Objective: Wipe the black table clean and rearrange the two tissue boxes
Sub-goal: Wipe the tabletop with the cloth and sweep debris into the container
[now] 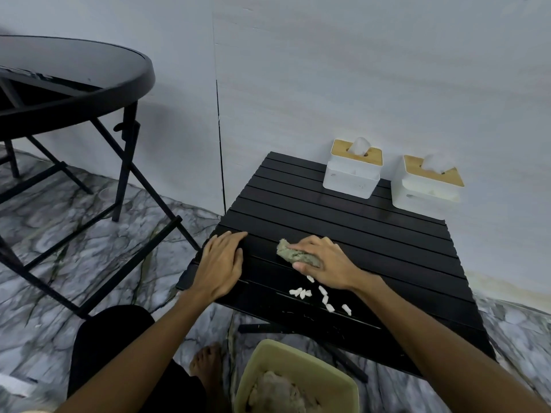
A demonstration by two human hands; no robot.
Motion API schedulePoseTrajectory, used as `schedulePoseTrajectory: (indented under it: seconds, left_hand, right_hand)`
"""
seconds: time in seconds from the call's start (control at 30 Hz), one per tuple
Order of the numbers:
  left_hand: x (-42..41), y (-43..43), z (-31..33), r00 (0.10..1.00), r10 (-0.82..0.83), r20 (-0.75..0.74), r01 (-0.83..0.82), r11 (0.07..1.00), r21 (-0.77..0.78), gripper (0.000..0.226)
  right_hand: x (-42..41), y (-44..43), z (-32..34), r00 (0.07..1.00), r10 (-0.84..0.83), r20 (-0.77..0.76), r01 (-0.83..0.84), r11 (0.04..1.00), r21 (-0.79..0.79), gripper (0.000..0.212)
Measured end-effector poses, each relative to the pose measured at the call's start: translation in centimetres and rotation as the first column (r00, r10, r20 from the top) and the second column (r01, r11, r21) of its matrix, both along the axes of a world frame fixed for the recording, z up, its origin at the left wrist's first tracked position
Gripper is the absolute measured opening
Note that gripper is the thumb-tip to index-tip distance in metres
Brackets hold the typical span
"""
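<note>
My right hand (325, 260) grips a grey-green cloth (293, 253), fingers curled over it, thumb beneath, pressed to the slatted black table (357, 231) near its front. My left hand (222, 263) lies flat and relaxed on the table's left edge. White scraps (322, 296) lie just behind the right wrist. The left tissue box (351, 177) and right tissue box (426, 192), white with wooden lids, stand apart at the far edge by the wall. Small marks on their fronts are unreadable. A green bin (298, 362) sits below the table.

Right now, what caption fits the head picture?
Right hand grips a cloth on the black table beside white crumbs; left hand rests flat.
</note>
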State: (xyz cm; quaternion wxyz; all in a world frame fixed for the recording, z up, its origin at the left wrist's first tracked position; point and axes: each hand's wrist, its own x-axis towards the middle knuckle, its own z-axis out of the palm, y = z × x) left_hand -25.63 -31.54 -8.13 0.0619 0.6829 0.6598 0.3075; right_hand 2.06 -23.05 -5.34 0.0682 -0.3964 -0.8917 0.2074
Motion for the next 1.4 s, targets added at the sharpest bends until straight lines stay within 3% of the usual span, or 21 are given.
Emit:
schedulePoseTrajectory:
  seconds: [0.17,0.33,0.4,0.47,0.53,0.6,0.67,0.73,0.93,1.03,1.1,1.2,1.3,1.4]
  left_hand:
    - [1.9,0.2,-0.1,0.99,-0.108,-0.095,0.108,0.994,-0.006,0.049]
    - [3.5,0.0,-0.4,0.97,-0.198,-0.142,0.195,0.98,-0.035,0.052]
    - [3.8,-0.2,-0.6,0.963,-0.221,-0.154,0.217,0.975,-0.04,0.05]
    - [3.9,-0.7,-0.7,0.956,-0.239,-0.168,0.237,0.971,-0.036,0.049]
    - [4.0,-1.2,-0.7,0.951,-0.253,-0.18,0.251,0.967,-0.034,0.05]
    - [4.0,-1.6,-0.9,0.945,-0.265,-0.192,0.261,0.964,-0.046,0.051]
    - [4.0,-1.7,-1.1,0.942,-0.266,-0.203,0.26,0.964,-0.06,0.052]
    - [4.0,-1.7,-1.2,0.942,-0.259,-0.212,0.251,0.966,-0.065,0.052]
    - [4.4,-2.1,-1.1,0.946,-0.248,-0.209,0.235,0.968,-0.083,0.056]
    - [4.5,-2.2,-1.0,0.948,-0.244,-0.204,0.231,0.969,-0.085,0.058]
    - [4.5,-2.3,-1.0,0.949,-0.248,-0.197,0.235,0.968,-0.087,0.058]
    - [4.5,-2.5,-1.0,0.95,-0.243,-0.197,0.23,0.969,-0.087,0.059]
    - [4.7,-2.7,-1.1,0.954,-0.222,-0.201,0.212,0.975,-0.068,0.057]
    - [4.9,-2.8,-1.2,0.964,-0.191,-0.187,0.182,0.981,-0.065,0.058]
  right_hand:
    - [0.9,-2.9,0.1,0.997,0.075,-0.029,-0.074,0.997,0.002,0.044]
    - [3.1,-4.9,0.6,0.984,0.125,-0.123,-0.141,0.981,-0.135,0.04]
    - [4.4,-4.9,1.2,0.961,0.049,-0.274,-0.105,0.975,-0.194,0.032]
    - [6.0,-4.3,1.8,0.92,-0.101,-0.379,0.035,0.983,-0.179,0.029]
    - [7.9,-3.7,1.6,0.901,-0.247,-0.356,0.214,0.968,-0.131,0.03]
    - [9.4,-3.6,0.5,0.927,-0.315,-0.206,0.316,0.948,-0.029,0.039]
    - [10.0,-4.2,-1.0,0.946,-0.325,-0.018,0.324,0.935,0.143,0.056]
    - [9.8,-5.2,-1.9,0.941,-0.335,0.054,0.308,0.911,0.275,0.065]
    - [8.5,-9.7,-1.7,0.974,-0.228,-0.009,0.221,0.929,0.298,0.055]
    - [9.1,-11.1,-1.3,0.987,-0.137,-0.081,0.15,0.97,0.19,0.05]
    - [10.1,-11.1,-0.9,0.953,-0.193,-0.234,0.218,0.972,0.085,0.046]
    - [13.0,-10.6,-0.8,0.813,-0.445,-0.375,0.492,0.87,0.034,0.042]
    - [15.5,-11.5,-1.6,0.754,-0.631,-0.185,0.656,0.739,0.155,0.055]
    - [14.7,-13.4,-2.7,0.727,-0.683,-0.073,0.658,0.661,0.361,0.057]
